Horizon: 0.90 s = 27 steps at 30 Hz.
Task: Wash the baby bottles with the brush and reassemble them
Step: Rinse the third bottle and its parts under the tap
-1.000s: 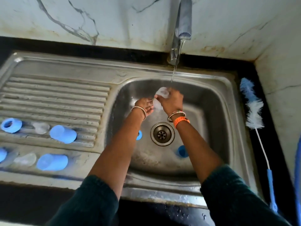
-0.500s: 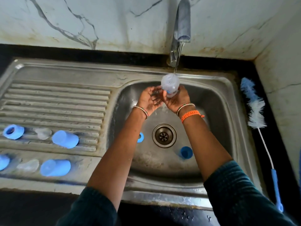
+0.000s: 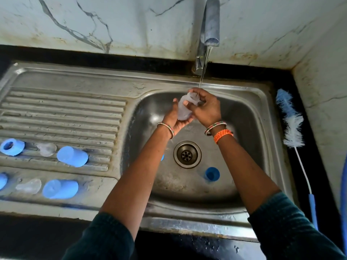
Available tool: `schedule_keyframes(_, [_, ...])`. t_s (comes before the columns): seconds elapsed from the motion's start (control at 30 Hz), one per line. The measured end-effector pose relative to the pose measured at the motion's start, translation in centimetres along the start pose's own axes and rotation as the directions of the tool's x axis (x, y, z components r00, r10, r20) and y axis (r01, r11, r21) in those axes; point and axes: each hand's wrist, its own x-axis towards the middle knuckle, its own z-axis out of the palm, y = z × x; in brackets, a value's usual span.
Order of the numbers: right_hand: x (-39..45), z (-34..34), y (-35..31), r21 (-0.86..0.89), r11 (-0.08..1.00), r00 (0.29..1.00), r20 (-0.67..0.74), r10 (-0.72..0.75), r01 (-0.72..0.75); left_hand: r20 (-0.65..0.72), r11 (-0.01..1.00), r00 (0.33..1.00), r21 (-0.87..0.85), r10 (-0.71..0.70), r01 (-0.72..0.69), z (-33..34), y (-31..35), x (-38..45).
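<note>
A clear plastic baby bottle (image 3: 185,109) is held over the sink bowl (image 3: 249,117), mouth up under a thin stream from the tap (image 3: 211,21). My left hand (image 3: 175,119) cups its base and side. My right hand (image 3: 206,107) grips its neck, the thumb lying across the bottle. A blue and white bottle brush (image 3: 292,126) lies on the dark counter to the right of the sink, untouched. On the draining board (image 3: 62,109) at the left lie two blue caps (image 3: 72,156) (image 3: 60,188), clear teats (image 3: 47,149) (image 3: 29,186) and a blue ring (image 3: 12,146).
A blue cap (image 3: 211,173) lies in the bowl to the right of the drain (image 3: 187,154), and a bit of another blue part (image 3: 162,157) shows beside my left forearm. Marble walls close the back and right side. Another blue piece (image 3: 2,180) sits at the left edge.
The bottle was raised with its base towards me, then turned mouth up under the water. My left hand moved from open beside it to cupping its base.
</note>
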Motion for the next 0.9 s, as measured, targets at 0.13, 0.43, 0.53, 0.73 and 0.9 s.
schedule_keyframes(0.13, [-0.6, 0.8, -0.6, -0.235, 0.971, 0.994, -0.089, -0.065, 0.042, 0.051, 0.989, 0.998, -0.140, 0.045, -0.038, 0.4, -0.6, -0.2])
schedule_keyframes(0.43, [-1.5, 1.2, -1.8, -0.352, 0.929, 0.971, -0.236, 0.031, -0.116, -0.044, 0.998, 0.999, -0.054, -0.024, 0.021, -1.0, -1.3, 0.1])
schedule_keyframes(0.53, [-0.9, 1.1, -2.7, -0.318, 0.935, 0.956, -0.287, 0.062, -0.157, -0.140, 1.000, 0.990, -0.002, -0.003, 0.003, -1.9, -0.2, 0.2])
schedule_keyframes(0.73, [-1.8, 2.2, 0.5, -0.323, 0.900, 0.956, -0.135, 0.262, -0.292, -0.197, 0.992, 0.980, 0.119, -0.017, 0.042, -4.0, 0.3, -0.2])
schedule_keyframes(0.9, [-2.0, 2.2, 0.0, -0.266, 0.936, 0.954, -0.252, 0.161, -0.229, -0.204, 0.991, 0.978, 0.117, -0.040, 0.064, -4.7, 0.2, -0.5])
